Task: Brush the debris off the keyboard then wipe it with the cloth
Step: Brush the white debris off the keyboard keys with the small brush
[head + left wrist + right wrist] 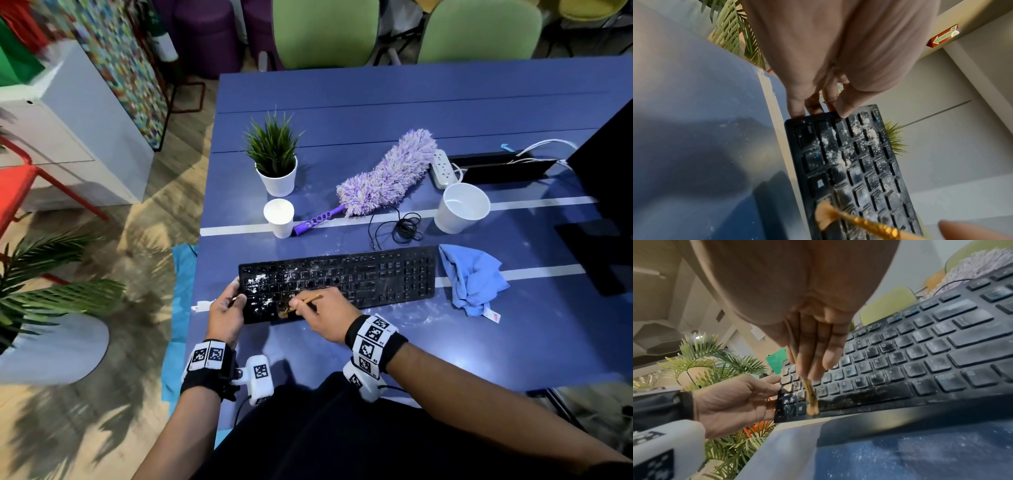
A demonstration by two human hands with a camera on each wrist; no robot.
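A black keyboard (376,277) lies on the blue table (411,109), its left keys dusted with white debris (257,284). My left hand (226,308) grips the keyboard's left end, thumb on top and fingers underneath (813,104); that end is lifted off the table. My right hand (318,308) pinches a small golden-handled brush (305,301) whose bristles (812,407) touch the bottom-row keys near the left end. A crumpled blue cloth (472,277) lies just right of the keyboard.
Behind the keyboard stand a small white cup (279,217), a potted plant (275,161), a purple duster (383,174), a coiled cable (400,226), a bigger white cup (460,207) and a power strip (443,168). A dark monitor (606,192) stands at right. White dust speckles the table.
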